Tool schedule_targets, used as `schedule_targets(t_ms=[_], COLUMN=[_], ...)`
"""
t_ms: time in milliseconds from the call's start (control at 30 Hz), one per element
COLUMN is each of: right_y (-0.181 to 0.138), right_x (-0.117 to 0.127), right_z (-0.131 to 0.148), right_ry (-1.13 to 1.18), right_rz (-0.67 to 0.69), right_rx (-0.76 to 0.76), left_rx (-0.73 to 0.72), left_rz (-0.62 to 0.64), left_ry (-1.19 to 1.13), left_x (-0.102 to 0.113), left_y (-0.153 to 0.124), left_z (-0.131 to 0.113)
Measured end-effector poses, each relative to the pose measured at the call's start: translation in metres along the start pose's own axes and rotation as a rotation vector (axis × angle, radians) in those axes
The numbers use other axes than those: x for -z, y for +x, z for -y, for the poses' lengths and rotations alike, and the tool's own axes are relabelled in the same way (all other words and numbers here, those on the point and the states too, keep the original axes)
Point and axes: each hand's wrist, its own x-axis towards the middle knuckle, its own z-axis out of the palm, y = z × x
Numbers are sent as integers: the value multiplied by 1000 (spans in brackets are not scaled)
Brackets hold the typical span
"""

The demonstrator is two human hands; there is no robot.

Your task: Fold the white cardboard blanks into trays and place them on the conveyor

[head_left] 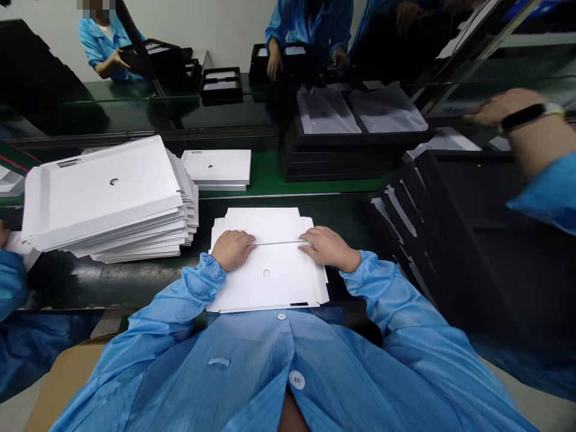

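A flat white cardboard blank (288,285) with notched edges and a small round cut-out lies right in front of my body. A straight crease or raised flap edge runs across it from side to side. At the left end of this line, my left hand (233,249) is closed, its thumb and fingers pressed on the card. My right hand (330,247) grips the line's right end the same way, fingers curled. More white card with stepped edges shows beyond the hands; whether it is the same piece or one beneath, I cannot tell.
To the left leans a tall stack of white card trays (148,174); behind it sit smaller white trays (225,165). Black trays (342,144) with translucent sheets are stacked at back right, more black trays (486,228) at right. A co-worker's arm (540,132) reaches over these; others work behind.
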Motion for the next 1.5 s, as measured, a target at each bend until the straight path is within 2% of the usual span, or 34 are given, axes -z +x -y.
schedule_targets(t_ms=[133, 267, 333, 433, 500, 567, 667, 733, 800, 867, 967, 1067, 1100, 1167, 1300, 1500], right_y=[6, -2, -11, -23, -28, -33, -41, -49, -57, -65, -70, -69, -68, -65, -59, -34], right_x=[1, 8, 13, 18, 19, 19, 17, 16, 15, 14, 16, 18, 18, 19, 19, 13], right_z=[6, 4, -1, -8, -12, -16, -20, -19, -15, -7, 11, 27, 30, 32, 29, 32], right_ry=[23, 108, 178, 291, 353, 405, 480, 505, 504, 499, 544, 574, 548, 461, 360, 327], right_rz=[30, -114, -240, -417, -510, -585, -641, -596, -452, -274, 5, 230, 244, 171, 1, 7], right_rx=[-51, -68, -70, -110, -183, -283, -412, -444, -435, -396, -264, -113, -92, -107, -155, -62], left_rx=[109, 310, 449, 604, 586, 517, 471, 464, 463, 495, 434, 364, 351, 347, 401, 463], left_rz=[-137, -286, -261, -93, -3, -1, -30, -45, -52, -5, 103, 184, 197, 187, 91, 19], left_ry=[-19, -88, -173, -458, -747, -986, -1038, -859, -559, -292, -96, -102, -124, -192, -351, -595], left_x=[15, 29, 31, 26, 20, 20, 39, 61, 84, 100, 105, 91, 84, 68, 41, 14], left_y=[-17, -50, -66, -79, -78, -71, -51, -33, -10, 17, 60, 97, 105, 115, 111, 103], left_z=[15, 29, 32, 30, 25, 20, 15, 16, 21, 27, 35, 42, 43, 47, 56, 72])
